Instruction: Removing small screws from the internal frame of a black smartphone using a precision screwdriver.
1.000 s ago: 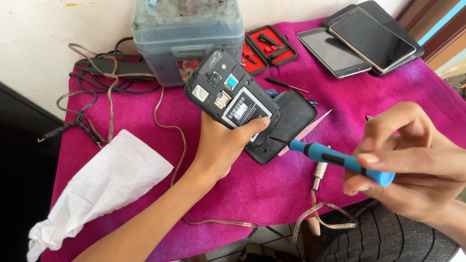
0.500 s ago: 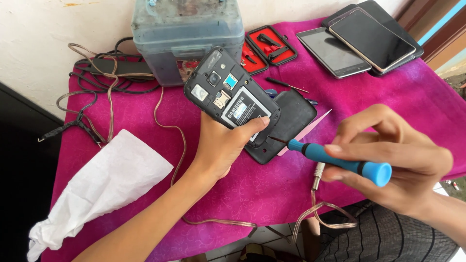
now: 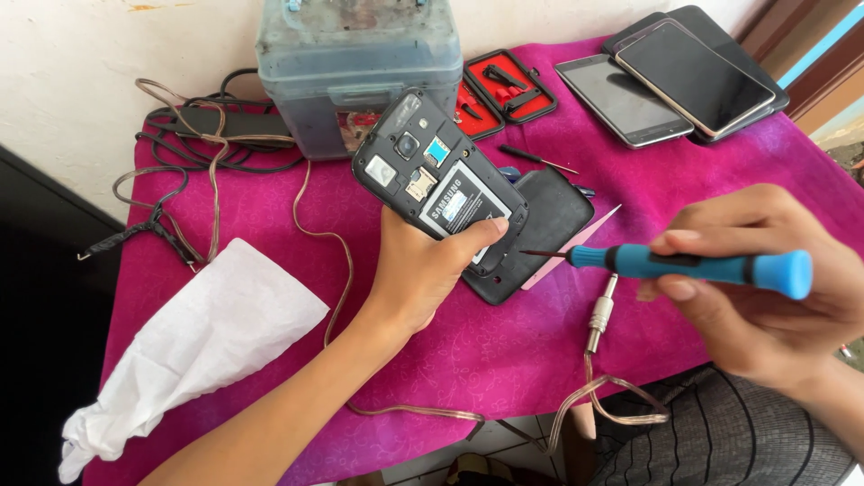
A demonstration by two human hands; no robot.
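My left hand [image 3: 423, 274] grips a black phone [image 3: 436, 184] with its back cover off, so the battery, camera and card slots show. The phone is tilted, lifted above the magenta cloth. My right hand [image 3: 765, 292] holds a blue-handled screwdriver [image 3: 684, 265] almost level, its thin tip pointing left and nearly touching the phone's lower right edge. The removed black back cover [image 3: 549, 225] lies on the cloth just behind the phone.
A grey plastic box [image 3: 360, 72] stands at the back, beside a red-lined tool case [image 3: 499, 94]. Three phones [image 3: 670, 81] lie stacked at the far right. Crumpled white paper [image 3: 193, 342] lies left. Cables [image 3: 198, 153] and an audio plug [image 3: 598, 315] rest on the magenta cloth [image 3: 270, 216].
My right hand has shifted its grip along the screwdriver handle, fingers now wrapped over the shaft. The tip stays near the phone's edge. My left hand and the phone have barely moved.
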